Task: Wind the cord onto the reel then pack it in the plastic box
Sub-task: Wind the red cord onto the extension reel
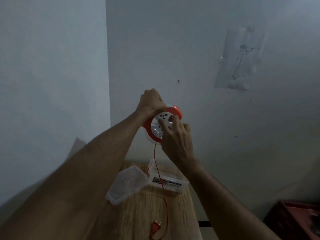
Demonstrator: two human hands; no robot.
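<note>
Orange-and-white plastic under the fingers: right hand (176,137) had fingertips (161,122) pressed onto the white socket face of the reel (161,123), thumb side hidden, so exact purchase on the hub could not be told. Judged as the turning hand, spinning the inner disc to draw cord in. Left hand (151,103) was clenched over the reel's top rim, knuckles up, apparently steadying the housing so only the centre rotates.

Reel was held up in the air, well above the tabletop (138,213), face toward the camera; probably raised so the cord (158,170) hangs free and feeds straight. Cord was thin, red, leaving the reel's lower edge, dropping past the plastic box (166,181), looping near the tabletop's near edge. Orange plug (155,226) lay flat there, prongs pointing away. A fair length was still unwound.

Box was clear, open, labelled on its front wall, toward the far edge. Lid (127,184) lay just beside it, to the left, touching or nearly.

Reel: round, white face with dark socket slots and a pale button, orange ring.
</note>
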